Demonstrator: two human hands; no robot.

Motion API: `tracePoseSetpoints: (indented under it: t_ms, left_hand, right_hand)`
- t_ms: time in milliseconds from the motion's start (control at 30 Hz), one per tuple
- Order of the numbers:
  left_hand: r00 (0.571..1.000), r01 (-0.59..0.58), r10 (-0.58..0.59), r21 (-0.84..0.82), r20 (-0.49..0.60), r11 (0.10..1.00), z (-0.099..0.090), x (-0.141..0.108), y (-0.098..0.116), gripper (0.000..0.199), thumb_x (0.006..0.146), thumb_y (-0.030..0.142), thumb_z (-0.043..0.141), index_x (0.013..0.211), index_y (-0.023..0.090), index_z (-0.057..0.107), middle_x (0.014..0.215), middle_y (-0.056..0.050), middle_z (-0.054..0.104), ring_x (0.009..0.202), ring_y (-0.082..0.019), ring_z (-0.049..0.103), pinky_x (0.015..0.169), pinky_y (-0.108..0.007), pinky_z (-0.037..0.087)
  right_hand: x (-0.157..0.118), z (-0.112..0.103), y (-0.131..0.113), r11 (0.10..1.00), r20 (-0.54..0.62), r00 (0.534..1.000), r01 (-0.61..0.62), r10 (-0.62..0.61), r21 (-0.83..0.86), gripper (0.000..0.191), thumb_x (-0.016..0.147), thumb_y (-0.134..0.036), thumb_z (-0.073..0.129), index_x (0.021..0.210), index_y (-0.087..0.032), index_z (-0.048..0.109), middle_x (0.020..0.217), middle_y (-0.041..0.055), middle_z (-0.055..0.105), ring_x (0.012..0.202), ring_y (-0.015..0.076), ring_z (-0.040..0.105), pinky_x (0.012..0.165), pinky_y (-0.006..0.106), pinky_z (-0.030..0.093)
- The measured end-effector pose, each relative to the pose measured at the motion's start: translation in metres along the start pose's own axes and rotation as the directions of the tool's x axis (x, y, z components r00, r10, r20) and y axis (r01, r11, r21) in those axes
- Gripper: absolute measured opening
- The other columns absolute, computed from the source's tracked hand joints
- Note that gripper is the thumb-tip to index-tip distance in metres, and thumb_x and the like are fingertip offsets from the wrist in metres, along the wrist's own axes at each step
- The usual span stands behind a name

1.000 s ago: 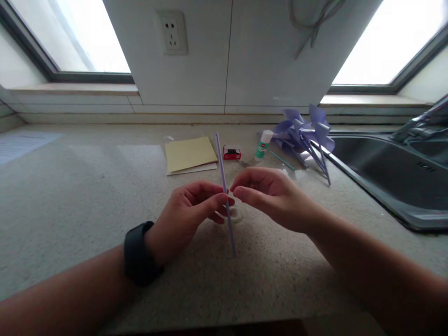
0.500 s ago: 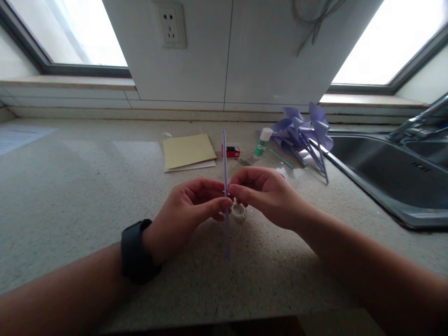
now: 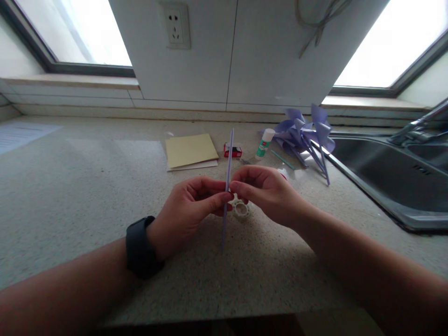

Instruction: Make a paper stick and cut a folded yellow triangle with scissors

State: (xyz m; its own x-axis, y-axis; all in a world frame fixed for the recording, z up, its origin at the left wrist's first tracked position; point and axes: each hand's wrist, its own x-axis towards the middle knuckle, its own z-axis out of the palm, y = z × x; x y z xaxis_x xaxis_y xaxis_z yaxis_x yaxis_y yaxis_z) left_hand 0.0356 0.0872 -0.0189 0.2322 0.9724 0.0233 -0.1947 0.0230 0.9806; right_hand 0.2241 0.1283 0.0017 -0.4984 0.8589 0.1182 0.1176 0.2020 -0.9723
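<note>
Nearest, the left forearm bears a dark wristwatch (image 3: 142,247), beyond which the left hand (image 3: 196,205) pinches a slender lilac stick (image 3: 229,158) between thumb and fingers, near its middle. The stick stands almost upright, its top tilted slightly to the right; whether its lower end meets the pale speckled counter (image 3: 87,196) cannot be told. Opposite, the right hand (image 3: 269,193) is narrowed, fingers curled and thumb and forefinger drawn close beside the stick; whether they grip it, or something small, cannot be made out. Just beneath and between the hands, a translucent ring (image 3: 241,217) rests on the counter. Farther back lie, left to right, a yellow sheet (image 3: 192,150) overlapping a white one, a small red box (image 3: 234,154), a tilted glue stick (image 3: 264,144) with a white cap, a thin green rod (image 3: 283,159) and a cluster of lilac pinwheels (image 3: 321,123). A steel sink (image 3: 381,182) with its tap (image 3: 416,126) occupies the right side. Beyond, the wall carries a socket (image 3: 175,26) and a hanging cable (image 3: 320,23), flanked by two bright windows (image 3: 80,32)
</note>
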Motion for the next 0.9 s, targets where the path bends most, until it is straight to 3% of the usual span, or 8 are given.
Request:
tracePoseSetpoints:
  t_ms: [233,533,700,800,900]
  left_hand:
    - [0.999,-0.036,0.037,-0.011,0.018,0.999,-0.001,0.0,-0.001,0.02,0.082,0.028,0.081,0.098,0.018,0.075,0.092,-0.005,0.08,0.076,-0.016,0.076,0.073,-0.027,0.063]
    - [0.992,-0.094,0.092,0.029,0.084,0.995,0.002,-0.003,0.003,0.014,0.085,0.026,0.078,0.098,0.025,0.08,0.093,-0.002,0.081,0.08,-0.014,0.075,0.077,-0.025,0.061]
    - [0.995,-0.07,0.064,0.075,0.079,0.995,0.003,-0.004,0.005,0.014,0.087,0.026,0.075,0.1,0.024,0.08,0.09,-0.002,0.081,0.079,-0.016,0.075,0.077,-0.027,0.061]
    - [0.995,-0.043,0.035,0.086,0.095,0.995,0.003,-0.003,0.004,0.015,0.088,0.029,0.074,0.1,0.023,0.08,0.092,-0.003,0.08,0.08,-0.016,0.075,0.077,-0.026,0.06]
    - [0.997,0.008,-0.015,0.094,0.074,0.996,0.003,-0.002,0.001,0.019,0.084,0.032,0.078,0.1,0.022,0.079,0.09,-0.003,0.08,0.076,-0.014,0.073,0.073,-0.023,0.059]
  right_hand:
    - [0.001,0.0,-0.003,0.999,0.012,1.0,-0.018,0.017,0.048,0.024,0.079,-0.039,0.077,0.078,-0.018,0.066,0.066,-0.0025,0.06,0.057,0.0094,0.047,0.051,0.024,0.035]
    - [0.002,-0.004,0.003,0.988,0.06,0.997,-0.064,0.056,0.139,0.027,0.077,-0.032,0.082,0.078,-0.018,0.059,0.065,-0.0028,0.065,0.056,0.0089,0.057,0.05,0.02,0.041]
    - [0.003,-0.006,0.005,0.979,0.106,0.993,0.028,-0.05,0.202,0.027,0.082,-0.034,0.078,0.102,-0.02,0.067,0.074,-0.0026,0.065,0.064,0.0105,0.061,0.059,0.023,0.048]
    - [0.004,-0.008,0.006,0.975,0.105,0.984,0.124,-0.145,0.187,0.017,0.083,-0.034,0.077,0.091,-0.019,0.072,0.084,-0.0005,0.065,0.074,0.0109,0.061,0.067,0.025,0.049]
    - [0.005,-0.01,0.009,0.973,0.03,0.984,0.172,-0.178,0.157,0.016,0.083,-0.034,0.078,0.083,-0.019,0.072,0.085,-0.0004,0.065,0.074,0.0108,0.058,0.069,0.026,0.048]
